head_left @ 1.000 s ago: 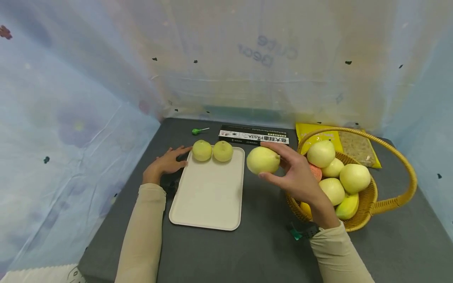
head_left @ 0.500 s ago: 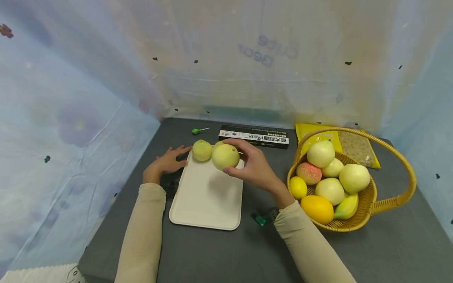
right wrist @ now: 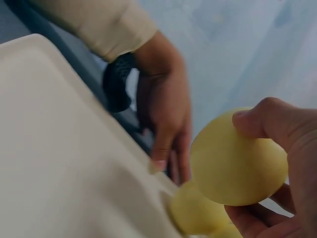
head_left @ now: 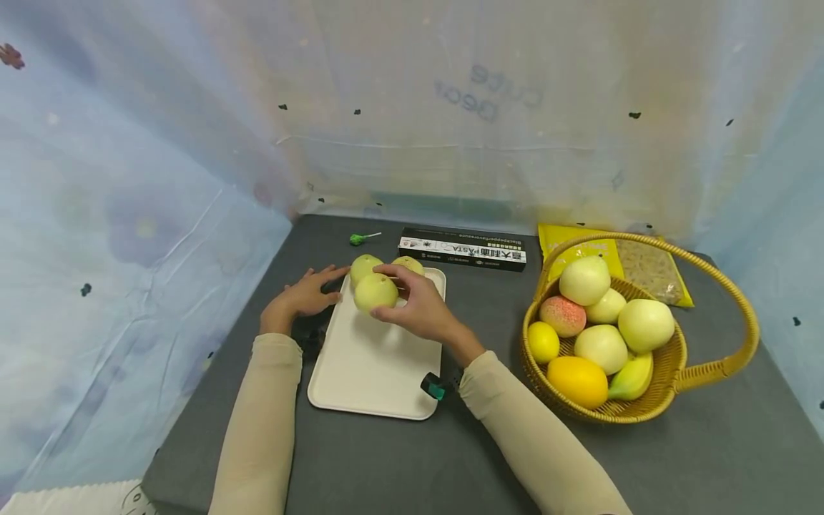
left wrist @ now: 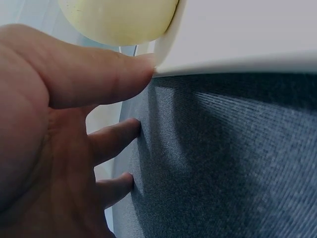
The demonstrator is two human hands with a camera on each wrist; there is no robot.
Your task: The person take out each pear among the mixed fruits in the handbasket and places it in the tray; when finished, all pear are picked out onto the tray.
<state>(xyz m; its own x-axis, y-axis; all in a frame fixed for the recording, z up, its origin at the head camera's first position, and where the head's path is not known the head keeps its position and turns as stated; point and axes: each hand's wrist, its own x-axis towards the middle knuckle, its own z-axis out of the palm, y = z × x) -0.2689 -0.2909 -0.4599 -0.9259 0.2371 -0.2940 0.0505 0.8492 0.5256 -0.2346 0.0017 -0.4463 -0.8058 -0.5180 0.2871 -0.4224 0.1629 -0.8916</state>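
In the head view my right hand [head_left: 421, 304] grips a round pale-yellow pear [head_left: 375, 293] above the upper part of a white tray [head_left: 376, 365]. The right wrist view shows that pear [right wrist: 235, 163] between thumb and fingers. Two similar pears rest at the tray's far end: the left pear [head_left: 362, 265] is partly covered by the held pear, the right pear [head_left: 410, 265] partly by my right hand. My left hand [head_left: 305, 295] lies at the tray's far left corner, its thumb [left wrist: 109, 74] touching the rim and other fingers on the dark cloth.
A wicker basket [head_left: 669, 397] of pears, a peach, a lemon, a banana and an orange-yellow fruit stands on the right. Behind it lies a yellow food bag [head_left: 650, 268]. A pasta box [head_left: 462, 248] and a green lollipop [head_left: 357, 239] lie at the back.
My right hand has carried the pear leftward from beside the basket to over the tray's far end. My left hand has stayed at the tray corner.
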